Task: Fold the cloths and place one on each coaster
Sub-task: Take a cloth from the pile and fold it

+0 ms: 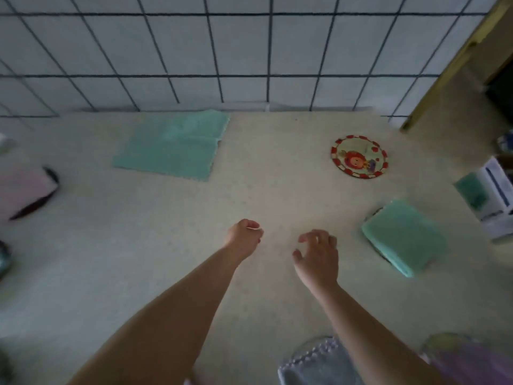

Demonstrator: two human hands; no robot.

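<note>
Both hands are empty above the speckled countertop (166,245): left hand (244,237) loosely curled, right hand (319,254) fingers spread. The unfolded mint-green cloth (172,144) lies beyond them by the far edge, leftward, nearer the left hand, long axis roughly left-right. The round red-rimmed cartoon coaster (359,157) is bare.

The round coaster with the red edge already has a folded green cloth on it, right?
No. In the head view the round coaster is bare. The folded green cloth lies nearer, on a different dark-edged coaster to the right.
</note>
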